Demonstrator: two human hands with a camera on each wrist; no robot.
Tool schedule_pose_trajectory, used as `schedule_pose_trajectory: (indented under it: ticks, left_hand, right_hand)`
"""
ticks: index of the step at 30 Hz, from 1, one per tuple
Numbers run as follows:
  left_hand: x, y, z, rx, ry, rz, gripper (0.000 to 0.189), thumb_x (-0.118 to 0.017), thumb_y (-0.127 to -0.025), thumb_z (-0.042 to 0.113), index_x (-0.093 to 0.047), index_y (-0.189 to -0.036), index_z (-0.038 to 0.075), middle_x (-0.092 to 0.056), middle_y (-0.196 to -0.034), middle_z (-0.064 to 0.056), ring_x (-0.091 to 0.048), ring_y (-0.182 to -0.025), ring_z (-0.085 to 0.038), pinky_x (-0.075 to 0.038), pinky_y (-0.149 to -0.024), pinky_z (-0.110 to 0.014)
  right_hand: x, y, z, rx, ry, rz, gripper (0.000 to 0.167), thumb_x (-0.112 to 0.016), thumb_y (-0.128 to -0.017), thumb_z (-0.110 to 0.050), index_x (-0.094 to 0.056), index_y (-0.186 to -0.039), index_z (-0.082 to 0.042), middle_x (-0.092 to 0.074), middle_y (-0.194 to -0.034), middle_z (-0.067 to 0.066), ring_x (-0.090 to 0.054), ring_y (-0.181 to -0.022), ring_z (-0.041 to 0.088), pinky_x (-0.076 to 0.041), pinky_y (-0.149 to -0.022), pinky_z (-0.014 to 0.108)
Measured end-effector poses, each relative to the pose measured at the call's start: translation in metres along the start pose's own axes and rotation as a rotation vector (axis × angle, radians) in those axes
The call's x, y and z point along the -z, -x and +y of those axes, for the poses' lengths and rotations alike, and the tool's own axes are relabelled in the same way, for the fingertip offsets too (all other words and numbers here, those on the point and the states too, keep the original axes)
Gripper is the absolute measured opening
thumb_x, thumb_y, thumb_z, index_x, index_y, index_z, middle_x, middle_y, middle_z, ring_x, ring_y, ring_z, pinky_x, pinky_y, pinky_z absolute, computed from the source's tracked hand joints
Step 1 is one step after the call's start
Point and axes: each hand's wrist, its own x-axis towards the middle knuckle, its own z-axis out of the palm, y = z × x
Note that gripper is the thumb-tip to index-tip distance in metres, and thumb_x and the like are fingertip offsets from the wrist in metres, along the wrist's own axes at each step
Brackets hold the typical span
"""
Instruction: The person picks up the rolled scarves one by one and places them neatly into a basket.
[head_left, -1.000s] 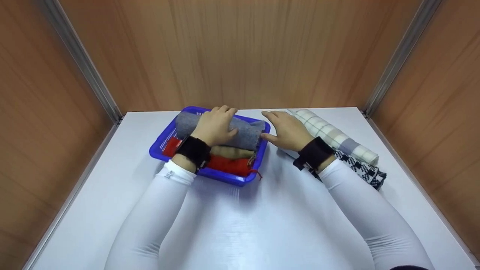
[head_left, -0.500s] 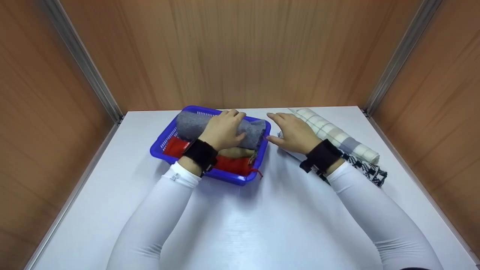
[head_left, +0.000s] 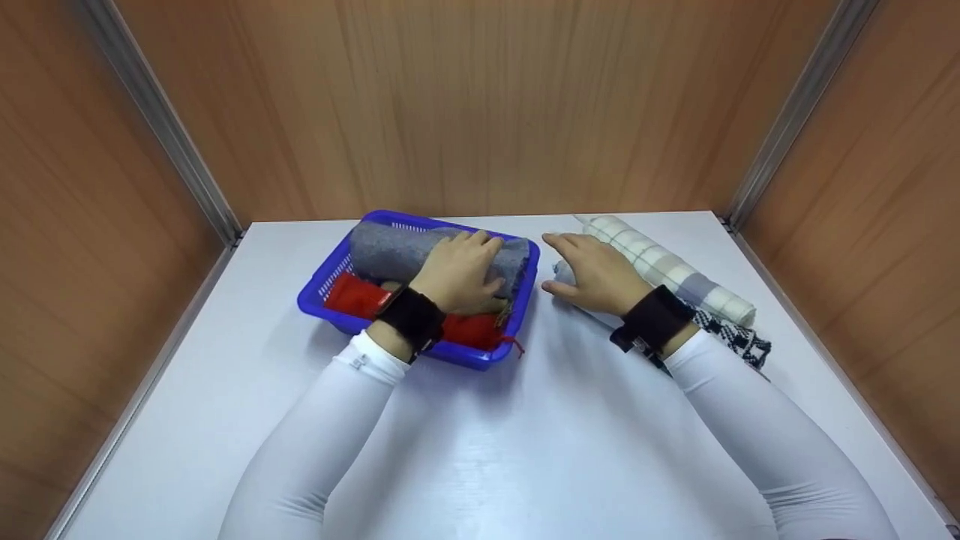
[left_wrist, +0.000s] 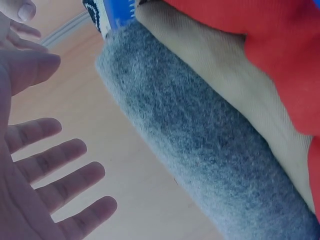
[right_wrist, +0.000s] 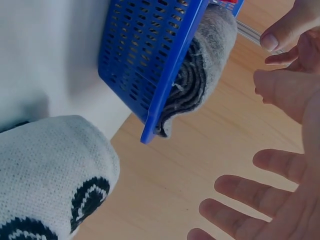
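Observation:
A blue plastic basket (head_left: 319,296) holds a rolled grey fuzzy cloth (head_left: 386,251), a beige ribbed cloth (left_wrist: 215,65) and a red cloth (head_left: 356,298) with a cord over the rim. Above the grey roll hovers my left hand (head_left: 459,271); the left wrist view shows its fingers spread and apart from the roll (left_wrist: 200,135). My right hand (head_left: 598,276) is just right of the basket, fingers extended, holding nothing. Partly hidden below it is a pale knitted roll with a black pattern, whose end (right_wrist: 60,155) appears in the right wrist view.
Right of the basket, a cream checked cloth roll (head_left: 667,270) lies slanted beside a black-and-white patterned cloth (head_left: 739,337). Wooden panels (head_left: 480,105) enclose the white table (head_left: 480,450) at the back and both sides.
My left hand has shifted right along the grey roll and a little nearer to me. Slightly rightward, away from the basket, my right hand has moved too. The basket stays put.

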Motion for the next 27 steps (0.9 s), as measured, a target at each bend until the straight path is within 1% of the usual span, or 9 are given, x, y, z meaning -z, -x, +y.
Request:
schedule_pose_trajectory:
  ticks: [2,7,14,18,21,27]
  left_hand:
    - [-0.001,0.001,0.002,-0.002,0.013,-0.001,0.062,-0.074,-0.101,0.039,-0.058,-0.151,0.006,-0.065,-0.147,-0.018,-0.062,-0.137,-0.041,-0.050,-0.117,-0.059]
    - [-0.004,0.000,0.006,-0.019,0.003,0.010,0.062,-0.074,-0.099,0.039,-0.060,-0.149,0.006,-0.067,-0.144,-0.017,-0.064,-0.135,-0.040,-0.052,-0.115,-0.060]
    - [-0.006,-0.005,0.011,-0.039,-0.015,0.010,0.065,-0.072,-0.100,0.041,-0.058,-0.154,0.007,-0.067,-0.145,-0.018,-0.064,-0.136,-0.041,-0.052,-0.115,-0.060]
    - [-0.007,-0.007,0.015,-0.061,0.010,-0.004,0.066,-0.072,-0.100,0.040,-0.056,-0.155,0.006,-0.065,-0.147,-0.020,-0.063,-0.137,-0.042,-0.051,-0.117,-0.059]
    - [-0.008,-0.008,0.017,-0.070,0.029,-0.007,0.066,-0.074,-0.100,0.038,-0.057,-0.154,0.005,-0.065,-0.146,-0.020,-0.064,-0.136,-0.042,-0.053,-0.116,-0.057]
    - [-0.010,-0.013,0.025,-0.091,0.045,-0.016,0.065,-0.076,-0.099,0.037,-0.058,-0.152,0.003,-0.062,-0.152,-0.022,-0.062,-0.138,-0.042,-0.052,-0.116,-0.057]
  right_hand:
    - [-0.001,0.003,0.001,-0.003,0.010,0.007,0.081,-0.079,-0.098,-0.042,-0.048,-0.162,-0.003,-0.058,-0.157,0.025,-0.056,-0.146,0.045,-0.043,-0.123,0.060]
    - [-0.002,0.009,0.006,-0.003,0.013,0.027,0.083,-0.082,-0.094,-0.042,-0.049,-0.160,-0.002,-0.060,-0.153,0.026,-0.058,-0.143,0.046,-0.046,-0.120,0.062]
    - [-0.003,0.014,0.017,-0.013,-0.003,0.028,0.086,-0.086,-0.092,-0.040,-0.049,-0.159,-0.001,-0.059,-0.154,0.026,-0.057,-0.144,0.047,-0.045,-0.120,0.063]
    - [-0.003,0.018,0.024,-0.035,0.003,0.008,0.089,-0.087,-0.090,-0.038,-0.047,-0.161,0.000,-0.058,-0.155,0.028,-0.056,-0.143,0.049,-0.045,-0.120,0.064]
    - [-0.003,0.020,0.028,-0.055,0.017,-0.017,0.090,-0.087,-0.090,-0.039,-0.046,-0.161,0.000,-0.056,-0.157,0.029,-0.056,-0.143,0.051,-0.045,-0.120,0.065]
    - [0.000,0.027,0.036,-0.104,0.057,-0.068,0.092,-0.087,-0.089,-0.037,-0.044,-0.162,-0.001,-0.056,-0.155,0.031,-0.059,-0.136,0.054,-0.050,-0.111,0.069]
